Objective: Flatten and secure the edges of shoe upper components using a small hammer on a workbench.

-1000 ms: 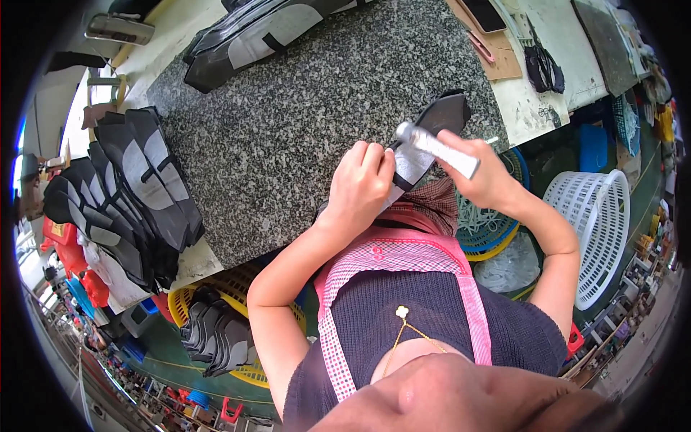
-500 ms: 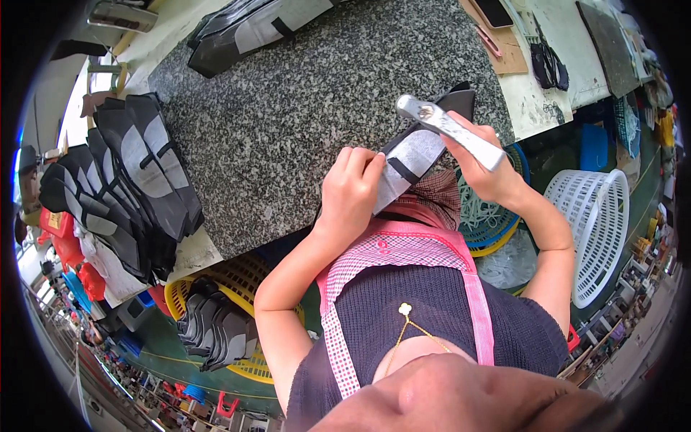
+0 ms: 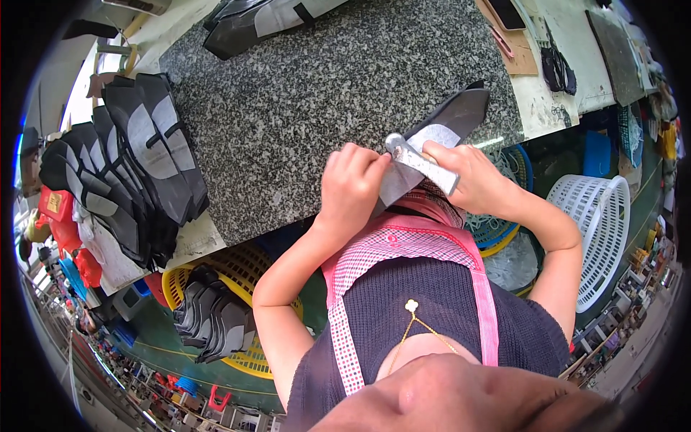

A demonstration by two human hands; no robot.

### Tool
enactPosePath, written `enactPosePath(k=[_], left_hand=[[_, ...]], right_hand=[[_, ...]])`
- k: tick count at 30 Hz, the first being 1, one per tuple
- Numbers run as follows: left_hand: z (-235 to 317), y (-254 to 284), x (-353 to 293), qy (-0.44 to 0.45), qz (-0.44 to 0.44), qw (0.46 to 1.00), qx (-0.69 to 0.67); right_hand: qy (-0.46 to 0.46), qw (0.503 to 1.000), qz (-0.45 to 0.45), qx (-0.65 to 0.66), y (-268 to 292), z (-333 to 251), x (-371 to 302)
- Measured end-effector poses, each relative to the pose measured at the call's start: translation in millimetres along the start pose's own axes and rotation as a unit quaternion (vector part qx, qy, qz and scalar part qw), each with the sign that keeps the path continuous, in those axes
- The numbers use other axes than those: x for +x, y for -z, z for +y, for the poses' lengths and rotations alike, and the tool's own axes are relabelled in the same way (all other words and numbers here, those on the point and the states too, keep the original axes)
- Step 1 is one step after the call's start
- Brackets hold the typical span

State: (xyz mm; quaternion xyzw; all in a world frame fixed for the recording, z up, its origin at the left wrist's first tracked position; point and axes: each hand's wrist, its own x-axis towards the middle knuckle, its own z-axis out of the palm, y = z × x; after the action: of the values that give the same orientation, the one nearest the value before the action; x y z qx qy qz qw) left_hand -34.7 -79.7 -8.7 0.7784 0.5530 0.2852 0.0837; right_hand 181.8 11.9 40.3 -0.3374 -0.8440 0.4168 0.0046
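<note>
A metal hammer (image 3: 421, 162) is gripped in my right hand (image 3: 476, 178), its rounded silver face low over the work and near my left fingertips. Most of its handle is hidden by the hand. Under it, slanting across the front edge of the granite slab (image 3: 288, 129), lies a flat black-and-grey piece like a shoe upper (image 3: 461, 119) with a pale grey patch. My left hand (image 3: 351, 183) is closed on the near part of this piece, fingers bent and thumb toward the hammer. Whether the hammer touches the piece I cannot tell.
Similar pieces lie in an overlapping pile (image 3: 133, 155) at the left and in a stack (image 3: 270, 18) at the far edge. A yellow basket (image 3: 241, 270) with more pieces stands below left. On the right are a white basket (image 3: 592, 237), a phone (image 3: 506, 13) and pink snips (image 3: 502, 43).
The hammer has come down and left, toward my left hand. The black strap across the piece no longer shows, and the piece's far end reaches farther out to the right.
</note>
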Motion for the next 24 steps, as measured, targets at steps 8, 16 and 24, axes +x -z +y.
enactPosePath(k=[8, 16, 24], left_hand=[[2, 0, -13, 0.008, 0.002, 1.0, 0.019], [0, 16, -22, 0.054, -0.034, 0.998, -0.025], [-13, 34, -25, 0.139, -0.109, 0.979, -0.105]], right_hand=[[0.023, 0.991, 0.094, 0.091, 12, -20, 3], [0.015, 0.998, 0.02, 0.06, 1, -12, 11], [0.009, 0.993, -0.091, -0.079, -8, -28, 3]])
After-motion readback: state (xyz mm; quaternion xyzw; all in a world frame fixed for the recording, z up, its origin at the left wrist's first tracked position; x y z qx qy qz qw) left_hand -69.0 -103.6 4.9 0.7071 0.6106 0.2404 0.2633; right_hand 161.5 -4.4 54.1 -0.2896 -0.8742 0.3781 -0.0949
